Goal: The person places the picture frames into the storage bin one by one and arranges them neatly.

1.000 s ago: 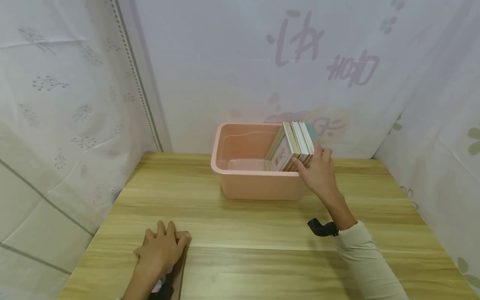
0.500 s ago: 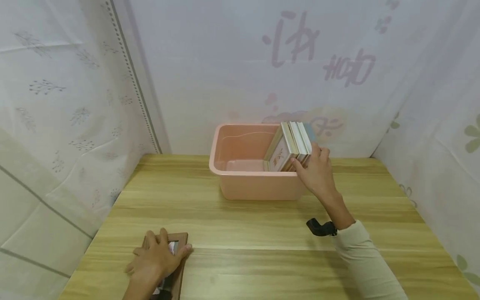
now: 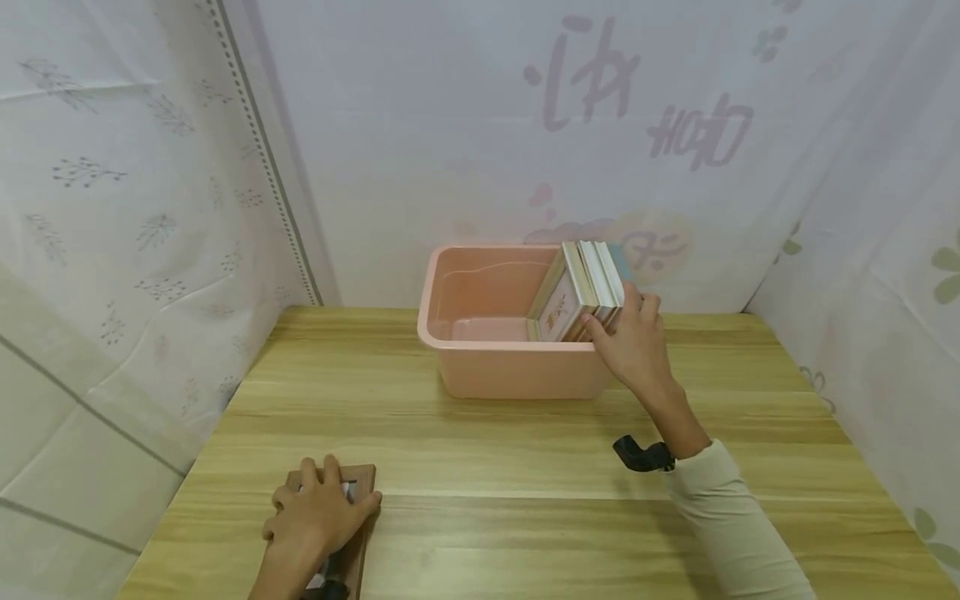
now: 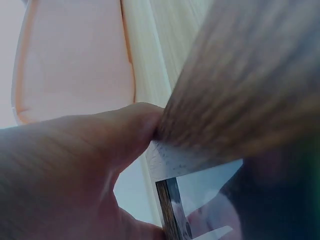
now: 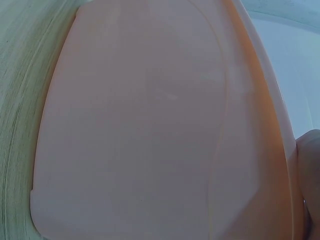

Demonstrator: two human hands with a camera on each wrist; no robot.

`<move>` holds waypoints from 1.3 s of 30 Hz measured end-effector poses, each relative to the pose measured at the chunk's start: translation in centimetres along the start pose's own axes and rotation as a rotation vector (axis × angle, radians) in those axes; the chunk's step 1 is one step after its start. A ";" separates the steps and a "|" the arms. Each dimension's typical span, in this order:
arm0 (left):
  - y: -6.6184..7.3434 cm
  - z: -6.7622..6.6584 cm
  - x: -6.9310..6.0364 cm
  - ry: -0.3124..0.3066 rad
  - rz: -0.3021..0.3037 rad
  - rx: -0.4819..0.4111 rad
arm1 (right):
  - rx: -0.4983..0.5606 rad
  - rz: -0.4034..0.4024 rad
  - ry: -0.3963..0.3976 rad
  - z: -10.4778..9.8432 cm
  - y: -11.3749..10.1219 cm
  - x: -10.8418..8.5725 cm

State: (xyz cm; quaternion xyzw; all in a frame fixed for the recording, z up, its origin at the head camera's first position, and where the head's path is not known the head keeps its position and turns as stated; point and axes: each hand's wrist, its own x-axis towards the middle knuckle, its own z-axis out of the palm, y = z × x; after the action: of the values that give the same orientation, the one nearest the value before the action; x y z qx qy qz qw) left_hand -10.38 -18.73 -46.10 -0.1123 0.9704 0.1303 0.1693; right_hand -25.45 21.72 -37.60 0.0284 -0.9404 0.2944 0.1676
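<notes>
My left hand (image 3: 318, 517) grips a brown wooden picture frame (image 3: 365, 477) at the table's front left, thumb along its right edge and fingers spread over its top. Close up in the left wrist view, the thumb (image 4: 120, 132) presses the picture frame's edge (image 4: 235, 85). At the right end of a pink plastic bin (image 3: 517, 372), several small picture frames (image 3: 561, 308) lean together. My right hand (image 3: 637, 346) holds this stack, its thumb on the near edge and its fingers partly hidden behind. The bin's wall (image 5: 135, 125) fills most of the right wrist view.
The bin stands near the back of a wood-grain table (image 3: 480, 475). A white printed curtain (image 3: 420, 150) hangs behind and on both sides. A black wrist mount (image 3: 643, 455) sticks out from the right wrist.
The left hand has shifted a little toward the front on the brown frame, uncovering more of its top edge, and its fingers have moved. The right hand stays on the stack.
</notes>
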 end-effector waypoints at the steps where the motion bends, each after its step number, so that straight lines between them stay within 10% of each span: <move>1: 0.1 -0.1 0.0 0.002 0.008 0.001 | 0.002 0.000 0.001 -0.1 0.0 0.0; 13: 1.9 -1.8 1.2 0.295 0.241 0.002 | -0.009 0.003 0.015 -0.4 0.2 0.0; 39: 8.6 -14.1 5.0 0.689 0.524 -0.173 | -0.066 0.018 0.009 0.2 0.0 0.0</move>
State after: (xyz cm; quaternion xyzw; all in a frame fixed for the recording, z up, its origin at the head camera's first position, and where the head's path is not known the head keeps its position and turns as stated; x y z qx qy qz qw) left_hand -21.47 -15.62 -33.26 0.0871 0.9514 0.2045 -0.2129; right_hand -25.55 21.62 -37.78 0.0130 -0.9491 0.2647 0.1702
